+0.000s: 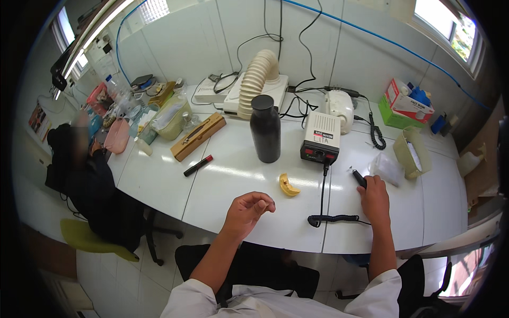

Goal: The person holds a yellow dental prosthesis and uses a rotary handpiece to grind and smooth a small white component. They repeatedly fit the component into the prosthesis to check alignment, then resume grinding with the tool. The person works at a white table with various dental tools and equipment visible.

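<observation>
My right hand [375, 199] rests at the right of the white table [244, 183], its fingers around a black rotary handpiece [359, 179] with a small metal tip. Over the table's front edge, my left hand [248, 212] is closed in a pinch, thumb against fingers; whatever they hold, if anything, is too small to make out. A yellow crescent-shaped piece [289, 185], like a dental model, lies just beyond the left hand. Behind it stands a beige and black control box [321, 139], its dark cord [324, 191] running down to a coiled section near my right wrist.
A dark bottle [265, 132] stands mid-table before a ribbed hose [254, 85]. Leftward are a marker [198, 165], a cardboard box [199, 137] and a green bin [170, 119]. At right are a plastic bag [388, 168] and a cream bin [412, 153]. Another person [87, 175] sits far left.
</observation>
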A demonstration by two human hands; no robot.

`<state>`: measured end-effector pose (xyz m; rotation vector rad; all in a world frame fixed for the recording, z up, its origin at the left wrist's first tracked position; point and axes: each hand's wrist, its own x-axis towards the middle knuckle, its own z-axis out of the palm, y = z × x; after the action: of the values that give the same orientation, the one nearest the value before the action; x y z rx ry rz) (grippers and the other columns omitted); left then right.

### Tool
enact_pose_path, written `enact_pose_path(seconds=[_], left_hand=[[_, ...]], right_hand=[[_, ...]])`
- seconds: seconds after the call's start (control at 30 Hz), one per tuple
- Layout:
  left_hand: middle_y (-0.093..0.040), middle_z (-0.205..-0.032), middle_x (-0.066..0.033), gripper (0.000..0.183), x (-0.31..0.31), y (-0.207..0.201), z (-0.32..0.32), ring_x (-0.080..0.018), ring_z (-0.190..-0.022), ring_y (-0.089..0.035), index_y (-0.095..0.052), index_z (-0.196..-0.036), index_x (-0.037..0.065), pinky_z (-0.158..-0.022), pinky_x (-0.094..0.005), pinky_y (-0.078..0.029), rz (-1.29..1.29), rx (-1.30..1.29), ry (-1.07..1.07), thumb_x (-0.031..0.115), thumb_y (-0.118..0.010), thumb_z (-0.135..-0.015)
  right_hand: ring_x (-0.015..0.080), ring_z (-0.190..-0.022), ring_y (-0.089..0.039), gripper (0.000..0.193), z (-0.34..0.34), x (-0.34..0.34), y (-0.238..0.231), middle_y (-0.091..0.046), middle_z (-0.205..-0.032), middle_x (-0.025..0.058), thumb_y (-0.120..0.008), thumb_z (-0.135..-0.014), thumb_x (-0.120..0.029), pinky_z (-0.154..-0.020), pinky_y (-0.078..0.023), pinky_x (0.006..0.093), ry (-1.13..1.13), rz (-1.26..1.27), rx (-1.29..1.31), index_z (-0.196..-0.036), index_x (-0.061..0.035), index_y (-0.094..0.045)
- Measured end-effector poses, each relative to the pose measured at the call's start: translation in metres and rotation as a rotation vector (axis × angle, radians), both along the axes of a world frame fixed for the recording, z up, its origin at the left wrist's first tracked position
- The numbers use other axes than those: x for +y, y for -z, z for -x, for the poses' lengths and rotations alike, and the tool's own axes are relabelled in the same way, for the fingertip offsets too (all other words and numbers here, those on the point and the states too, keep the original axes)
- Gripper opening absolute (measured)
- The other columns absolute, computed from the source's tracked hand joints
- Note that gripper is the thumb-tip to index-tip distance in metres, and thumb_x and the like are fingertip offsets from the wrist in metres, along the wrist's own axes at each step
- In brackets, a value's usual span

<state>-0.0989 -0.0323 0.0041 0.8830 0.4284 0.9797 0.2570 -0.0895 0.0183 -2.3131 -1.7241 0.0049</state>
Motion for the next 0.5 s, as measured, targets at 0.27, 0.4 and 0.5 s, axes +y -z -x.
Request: enact_pose_path(seconds=[0.27,0.4,0.5], left_hand=[[-0.069,-0.095,-0.0093,0.025,-0.016,-0.01,0.017,-0.017,-0.094,-0.064,-0.067,-0.109,-0.002,-0.089,-0.0315,-0.05,-0.104,-0.134,-0.002,0.013,-0.074,-0.09],[-0.069,-0.095,-0.01,0.021,-0.013,-0.017,0.017,-0.0171,-0.094,-0.064,-0.066,-0.104,0.0,-0.089,-0.0319,-0.05,-0.111,-0.12,0.031,0.011,-0.075,-0.088],[-0.069,-0.092,-0.0096,0.019,-0.005,-0.027,0.008,-0.0223,-0.093,-0.064,-0.066,-0.097,0.006,-0.087,-0.0359,-0.048,-0.13,-0.035,0.044,0.012,-0.079,-0.084]], right_hand=[[0.0354,-0.08,-0.057,0.027,0.016,-0.003,-0.04,-0.06,-0.093,0.0171,-0.057,-0.099,-0.013,-0.08,-0.048,0.0405,-0.142,-0.427,0.464,-0.121,0.0011,-0.053],[0.03,-0.07,-0.06,0.026,0.066,0.011,-0.078,-0.064,-0.083,0.0132,-0.066,-0.094,-0.016,-0.07,-0.049,0.0353,-0.354,-0.53,0.46,-0.114,-0.0024,-0.058],[0.0318,-0.074,-0.062,0.023,0.091,0.03,-0.089,-0.065,-0.087,0.0128,-0.071,-0.088,-0.011,-0.069,-0.048,0.0396,-0.609,-0.495,0.439,-0.108,-0.0045,-0.061]])
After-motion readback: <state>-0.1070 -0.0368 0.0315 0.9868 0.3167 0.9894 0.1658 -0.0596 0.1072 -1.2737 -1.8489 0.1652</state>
